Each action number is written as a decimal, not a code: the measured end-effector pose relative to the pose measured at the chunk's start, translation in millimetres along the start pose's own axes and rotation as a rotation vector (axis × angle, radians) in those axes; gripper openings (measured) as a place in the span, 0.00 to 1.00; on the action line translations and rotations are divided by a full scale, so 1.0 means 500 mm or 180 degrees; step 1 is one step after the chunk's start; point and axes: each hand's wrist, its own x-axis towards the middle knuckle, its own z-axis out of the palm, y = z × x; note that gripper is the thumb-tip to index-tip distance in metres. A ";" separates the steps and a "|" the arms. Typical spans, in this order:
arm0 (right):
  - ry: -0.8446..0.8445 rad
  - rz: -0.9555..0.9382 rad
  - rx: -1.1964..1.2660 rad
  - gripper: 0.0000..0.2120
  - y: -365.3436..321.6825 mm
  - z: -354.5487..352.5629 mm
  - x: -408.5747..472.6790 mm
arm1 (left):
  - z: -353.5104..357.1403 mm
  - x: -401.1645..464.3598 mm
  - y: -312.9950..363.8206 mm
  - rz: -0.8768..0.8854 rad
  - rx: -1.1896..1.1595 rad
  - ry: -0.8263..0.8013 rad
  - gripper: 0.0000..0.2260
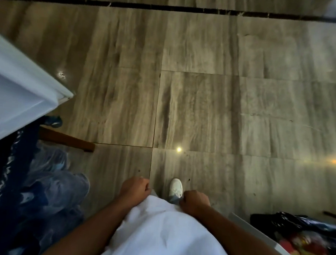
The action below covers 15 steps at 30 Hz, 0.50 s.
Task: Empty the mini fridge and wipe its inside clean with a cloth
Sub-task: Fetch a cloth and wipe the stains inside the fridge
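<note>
I look straight down at a grey tiled floor (205, 100). My left hand (135, 188) and my right hand (194, 202) hang low in front of my white shirt (160, 237), both curled into loose fists with nothing visible in them. A white panel with a raised rim, possibly the mini fridge's door (15, 95), juts in from the left edge; its inside is out of sight. No cloth is in view.
My white shoe (176, 187) is on the floor between my hands. Clear plastic bags (58, 183) and dark blue fabric (4, 175) lie at lower left beside a wooden bar (65, 139). A black bag with colourful packets (305, 236) sits at lower right.
</note>
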 end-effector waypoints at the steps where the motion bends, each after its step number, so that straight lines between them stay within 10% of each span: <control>1: -0.0020 0.0004 0.0010 0.21 0.004 -0.012 0.008 | -0.018 0.021 0.005 -0.0010 0.0010 0.0081 0.08; 15: 0.0018 0.0090 -0.0196 0.18 -0.130 -0.288 0.205 | -0.237 0.269 -0.098 -0.0232 -0.0359 -0.0655 0.14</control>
